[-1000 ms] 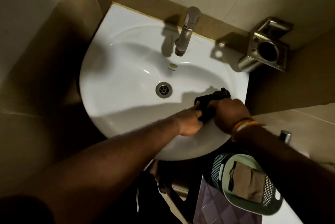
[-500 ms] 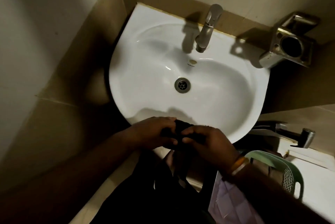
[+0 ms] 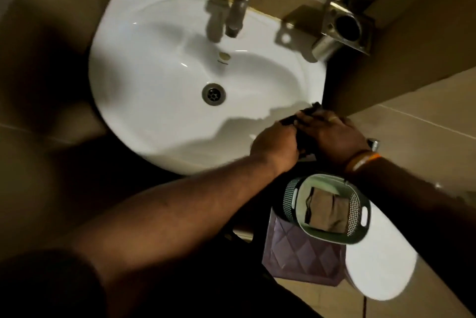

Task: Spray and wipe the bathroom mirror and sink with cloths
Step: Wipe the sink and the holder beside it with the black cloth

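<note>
A white wall-hung sink (image 3: 154, 101) fills the upper middle, with a round drain (image 3: 213, 94) and a steel tap (image 3: 240, 0) at the back. At the sink's front right rim both hands meet on a dark cloth (image 3: 309, 114). My left hand (image 3: 274, 146) grips the cloth's near side with curled fingers. My right hand (image 3: 332, 137), with an orange band at the wrist, lies over the cloth and holds it against the rim. Most of the cloth is hidden under the hands. No mirror or spray bottle is in view.
A steel holder (image 3: 346, 23) is fixed to the wall right of the tap. Below the sink's right side stands a green perforated basket (image 3: 360, 217) with a brown cloth (image 3: 325, 212) inside, a purple bin (image 3: 301, 258) under it, and a white toilet lid (image 3: 378, 268).
Both hands carried the dark cloth from the sink's front middle edge to its front right rim. The view swung so the basket and purple bin show again.
</note>
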